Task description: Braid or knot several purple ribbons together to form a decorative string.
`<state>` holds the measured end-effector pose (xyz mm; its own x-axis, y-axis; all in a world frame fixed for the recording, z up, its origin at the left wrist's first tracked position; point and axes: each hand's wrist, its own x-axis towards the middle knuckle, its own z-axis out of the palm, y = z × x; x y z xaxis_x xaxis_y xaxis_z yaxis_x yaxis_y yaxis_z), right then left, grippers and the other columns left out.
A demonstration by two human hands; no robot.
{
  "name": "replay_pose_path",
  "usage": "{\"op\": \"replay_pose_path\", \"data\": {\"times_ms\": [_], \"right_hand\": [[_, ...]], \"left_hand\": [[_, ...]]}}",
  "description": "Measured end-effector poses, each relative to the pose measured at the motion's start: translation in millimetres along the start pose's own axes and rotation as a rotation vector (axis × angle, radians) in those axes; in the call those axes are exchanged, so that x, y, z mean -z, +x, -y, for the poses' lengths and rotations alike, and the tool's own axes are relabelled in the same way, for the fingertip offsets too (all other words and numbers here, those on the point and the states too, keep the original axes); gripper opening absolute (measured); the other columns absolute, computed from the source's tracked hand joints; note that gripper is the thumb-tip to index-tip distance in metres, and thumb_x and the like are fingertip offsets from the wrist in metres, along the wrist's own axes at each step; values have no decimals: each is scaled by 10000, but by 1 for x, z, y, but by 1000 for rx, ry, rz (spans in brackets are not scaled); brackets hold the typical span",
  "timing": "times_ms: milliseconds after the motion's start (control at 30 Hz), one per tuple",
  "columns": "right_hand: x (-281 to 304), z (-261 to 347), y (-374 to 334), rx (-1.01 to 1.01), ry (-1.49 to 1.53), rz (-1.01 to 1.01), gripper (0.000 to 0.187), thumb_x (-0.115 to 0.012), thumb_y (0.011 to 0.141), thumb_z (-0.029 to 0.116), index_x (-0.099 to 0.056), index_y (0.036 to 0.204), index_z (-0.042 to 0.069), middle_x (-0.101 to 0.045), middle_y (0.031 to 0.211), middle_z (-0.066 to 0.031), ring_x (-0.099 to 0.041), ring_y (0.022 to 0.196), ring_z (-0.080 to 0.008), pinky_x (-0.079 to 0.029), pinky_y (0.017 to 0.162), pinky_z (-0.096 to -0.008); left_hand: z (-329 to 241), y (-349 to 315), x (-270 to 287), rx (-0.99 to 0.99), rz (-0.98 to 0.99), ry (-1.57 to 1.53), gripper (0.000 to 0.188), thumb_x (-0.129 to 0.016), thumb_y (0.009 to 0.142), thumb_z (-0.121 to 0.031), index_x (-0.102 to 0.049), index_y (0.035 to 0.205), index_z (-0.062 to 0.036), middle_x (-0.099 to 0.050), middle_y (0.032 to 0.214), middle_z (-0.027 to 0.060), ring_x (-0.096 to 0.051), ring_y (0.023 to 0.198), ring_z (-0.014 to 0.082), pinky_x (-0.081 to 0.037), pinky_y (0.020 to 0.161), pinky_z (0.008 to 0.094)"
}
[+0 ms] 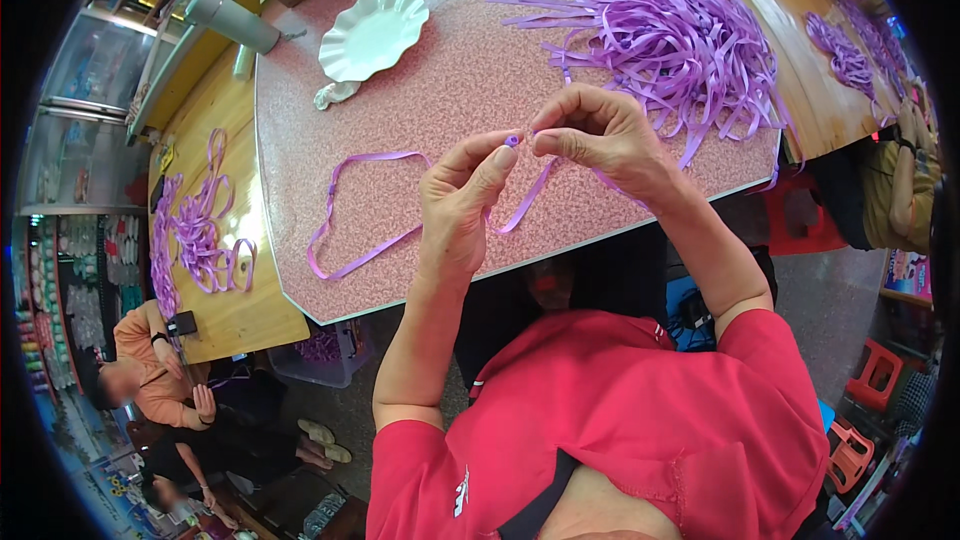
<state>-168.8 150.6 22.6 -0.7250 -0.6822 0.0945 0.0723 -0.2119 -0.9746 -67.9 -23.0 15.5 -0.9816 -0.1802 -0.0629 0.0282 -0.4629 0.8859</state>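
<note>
Above the table's near part, my left hand pinches a small purple bead-like piece between thumb and fingertips. Close to its right, my right hand has thumb and forefinger pressed together. What the right fingers hold is too small to make out. A purple ribbon lies in a loop left of my left hand and runs behind that hand. Another stretch of ribbon hangs or lies between my hands, partly hidden by them. Beyond my right hand spreads a large heap of purple ribbons.
A white scalloped dish rests on the pink speckled tabletop, near a grey cylinder. More ribbons lie on the wooden table at left, others at far right. People sit at both sides; red stools stand at right.
</note>
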Motion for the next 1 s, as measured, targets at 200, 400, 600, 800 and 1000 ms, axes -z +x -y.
{"op": "replay_pose_path", "data": {"times_ms": [200, 400, 600, 800, 1000], "right_hand": [[-9, 8, -4, -129, 20, -49, 231, -721, 901, 118, -704, 1106, 15, -691, 834, 6, -518, 642, -18, -396, 547, -173], [-11, 11, -7, -136, -4, -69, 209, -710, 906, 121, -724, 1091, 23, -679, 825, 28, -466, 614, -3, -346, 519, -169], [-15, 6, -6, -138, 34, -106, 205, -720, 899, 131, -717, 1076, 29, -670, 818, 26, -445, 597, -1, -310, 504, -163], [-8, 2, -8, -172, 51, -98, 192, -722, 898, 127, -707, 1062, 30, -664, 813, 23, -445, 594, 0, -300, 493, -169], [-14, 5, -11, -68, -69, -118, 146, -725, 898, 126, -731, 1023, 51, -656, 801, 44, -461, 615, 2, -321, 510, -169]], "left_hand": [[3, -1, 0, -28, -18, 13, 187, -717, 907, -90, -721, 1085, -31, -655, 850, -49, -445, 655, -3, -318, 562, 171], [6, -1, 2, -42, -24, 21, 178, -724, 902, -84, -727, 1070, -26, -646, 810, -52, -434, 635, -3, -302, 550, 174], [7, 0, -1, -55, -16, 12, 183, -723, 900, -73, -726, 1075, -19, -662, 844, -40, -468, 676, 1, -331, 583, 171], [6, 0, 0, -60, 13, 25, 175, -714, 905, -60, -723, 1072, -9, -694, 929, 1, -576, 806, 31, -437, 703, 178], [6, 0, 0, -119, 29, 134, 165, -702, 915, -52, -717, 1070, 3, -699, 957, 21, -612, 882, 64, -478, 794, 211]]}}
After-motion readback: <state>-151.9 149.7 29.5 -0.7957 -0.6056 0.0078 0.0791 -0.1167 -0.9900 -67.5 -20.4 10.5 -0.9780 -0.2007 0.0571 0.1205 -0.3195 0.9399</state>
